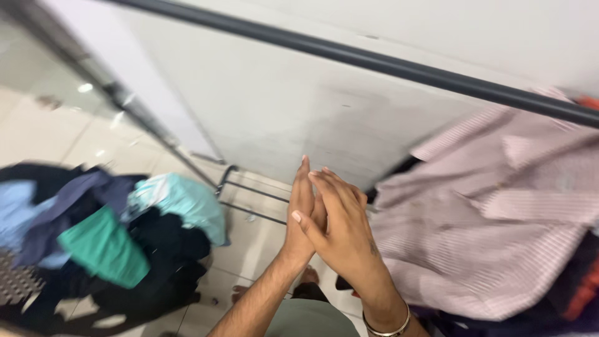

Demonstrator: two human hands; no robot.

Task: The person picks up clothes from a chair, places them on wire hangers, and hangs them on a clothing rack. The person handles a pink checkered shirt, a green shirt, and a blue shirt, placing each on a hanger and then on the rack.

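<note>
The person's left hand and right hand are pressed together palm to palm in front of a pale wall, fingers stretched out straight and pointing upward. Neither hand has hold of anything. A thin metal bangle circles the right wrist.

The nearest garment, a pink striped shirt, hangs just to the right of the fingers, close to the right hand but apart from it. It hangs below a dark rail that runs slantwise above the fingertips.

Well off to the left of the fingers and lower down, a heap of clothes in black, blue, teal and green lies on the tiled floor. A dark wire frame stands just left of the left hand.
</note>
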